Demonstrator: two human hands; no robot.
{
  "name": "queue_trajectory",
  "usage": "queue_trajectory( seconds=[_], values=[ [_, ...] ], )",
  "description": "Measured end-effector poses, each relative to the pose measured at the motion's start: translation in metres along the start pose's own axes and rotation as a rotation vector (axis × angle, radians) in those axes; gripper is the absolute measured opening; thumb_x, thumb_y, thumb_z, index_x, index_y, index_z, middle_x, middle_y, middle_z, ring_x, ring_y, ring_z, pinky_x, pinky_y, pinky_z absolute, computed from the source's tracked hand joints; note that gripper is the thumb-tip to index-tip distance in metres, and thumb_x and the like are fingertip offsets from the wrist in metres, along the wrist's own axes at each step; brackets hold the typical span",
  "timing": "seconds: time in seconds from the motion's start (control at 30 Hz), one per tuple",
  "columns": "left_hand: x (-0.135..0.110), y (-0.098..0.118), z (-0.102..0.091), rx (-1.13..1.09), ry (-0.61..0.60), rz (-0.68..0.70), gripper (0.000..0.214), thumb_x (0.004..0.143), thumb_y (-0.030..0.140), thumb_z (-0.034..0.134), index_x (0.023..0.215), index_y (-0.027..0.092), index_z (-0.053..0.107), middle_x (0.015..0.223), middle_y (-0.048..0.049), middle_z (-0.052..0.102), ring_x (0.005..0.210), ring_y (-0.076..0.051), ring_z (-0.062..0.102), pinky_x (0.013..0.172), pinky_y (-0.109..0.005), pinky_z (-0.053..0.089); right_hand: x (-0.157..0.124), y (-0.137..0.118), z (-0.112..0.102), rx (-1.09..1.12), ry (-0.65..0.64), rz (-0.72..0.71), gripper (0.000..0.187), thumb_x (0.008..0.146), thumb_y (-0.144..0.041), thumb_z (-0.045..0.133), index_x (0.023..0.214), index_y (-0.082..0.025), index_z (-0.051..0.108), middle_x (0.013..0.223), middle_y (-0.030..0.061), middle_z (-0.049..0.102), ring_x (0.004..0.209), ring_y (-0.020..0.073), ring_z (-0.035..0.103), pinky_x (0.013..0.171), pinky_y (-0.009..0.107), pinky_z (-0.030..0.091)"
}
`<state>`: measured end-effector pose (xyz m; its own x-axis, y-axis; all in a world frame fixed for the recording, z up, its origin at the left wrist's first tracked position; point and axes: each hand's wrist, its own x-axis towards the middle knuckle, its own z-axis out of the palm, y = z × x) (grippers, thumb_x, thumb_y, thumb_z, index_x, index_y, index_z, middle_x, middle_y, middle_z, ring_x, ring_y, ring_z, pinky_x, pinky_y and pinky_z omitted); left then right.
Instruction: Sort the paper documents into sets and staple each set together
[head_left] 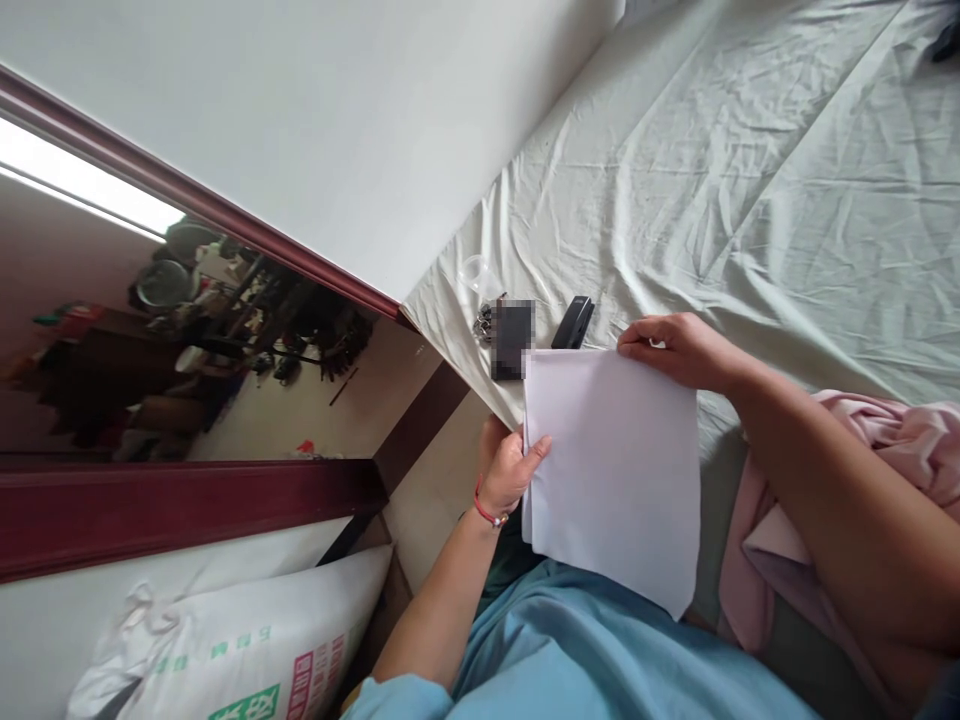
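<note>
A small stack of white paper sheets rests over my lap, its edges slightly fanned at the left. My left hand grips the left edge, thumb on top and fingers underneath. At the far edge, my right hand pinches the sheets between thumb and curled fingers. Just beyond the paper lies a black stapler on the cloth. Beside it is a dark flat object, blurred by pixels, with a bunch of keys at its left.
A pale wrinkled sheet covers the bed-like surface. A clear round plastic piece lies near its left edge. Pink fabric is bunched under my right arm. To the left are a dark red-framed mirror and a white printed sack.
</note>
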<state>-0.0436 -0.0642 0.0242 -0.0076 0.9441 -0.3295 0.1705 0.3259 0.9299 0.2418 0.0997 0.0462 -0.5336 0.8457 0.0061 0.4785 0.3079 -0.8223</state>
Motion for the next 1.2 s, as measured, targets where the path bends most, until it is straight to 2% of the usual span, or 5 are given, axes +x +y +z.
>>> queue_trajectory(
  seconds=[0.1,0.2,0.5,0.77,1.2],
  values=[
    [-0.001,0.001,-0.002,0.117,0.006,-0.014,0.052,0.089,0.067,0.068,0.095,0.015,0.071,0.089,-0.007,0.075,0.086,-0.02,0.069,0.087,-0.032,0.056,0.0,0.003,-0.003,0.004,0.066,0.074,0.031,0.092,-0.042,0.056,0.095,-0.021,0.077,0.088,0.0045,0.073,0.077,0.0165,0.061,0.072,0.028,0.045],
    [0.002,0.001,-0.002,0.28,0.055,-0.017,0.065,0.087,0.079,0.059,0.064,0.019,0.052,0.059,0.003,0.047,0.06,-0.011,0.044,0.061,-0.026,0.041,0.0,0.004,-0.003,-0.004,0.121,0.127,0.027,0.091,-0.038,0.058,0.096,-0.021,0.078,0.091,0.0039,0.075,0.079,0.0167,0.064,0.073,0.028,0.047],
    [0.018,0.013,0.008,0.322,0.148,0.071,0.075,0.083,0.09,0.053,0.055,0.024,0.029,0.055,0.0043,0.02,0.056,-0.011,0.021,0.052,-0.029,0.03,0.005,0.022,-0.001,-0.024,0.21,0.307,0.031,0.092,-0.041,0.06,0.101,-0.018,0.078,0.088,0.0071,0.074,0.078,0.0189,0.063,0.071,0.03,0.047],
    [0.026,-0.004,0.014,0.343,0.288,0.155,0.053,0.093,0.074,0.053,0.078,0.023,0.057,0.064,-0.0001,0.049,0.07,-0.017,0.053,0.071,-0.03,0.051,0.004,0.021,-0.003,0.094,0.231,0.353,0.023,0.093,-0.029,0.057,0.095,-0.016,0.076,0.083,0.005,0.071,0.073,0.0162,0.06,0.068,0.028,0.046],
    [0.037,-0.032,0.01,0.328,0.337,0.148,0.063,0.091,0.08,0.052,0.088,0.019,0.065,0.079,-0.0053,0.062,0.087,-0.022,0.065,0.086,-0.037,0.057,0.003,0.015,-0.003,0.033,0.242,0.324,0.021,0.091,-0.032,0.063,0.101,-0.02,0.077,0.091,0.0062,0.073,0.079,0.0192,0.062,0.068,0.029,0.045]
  ],
)
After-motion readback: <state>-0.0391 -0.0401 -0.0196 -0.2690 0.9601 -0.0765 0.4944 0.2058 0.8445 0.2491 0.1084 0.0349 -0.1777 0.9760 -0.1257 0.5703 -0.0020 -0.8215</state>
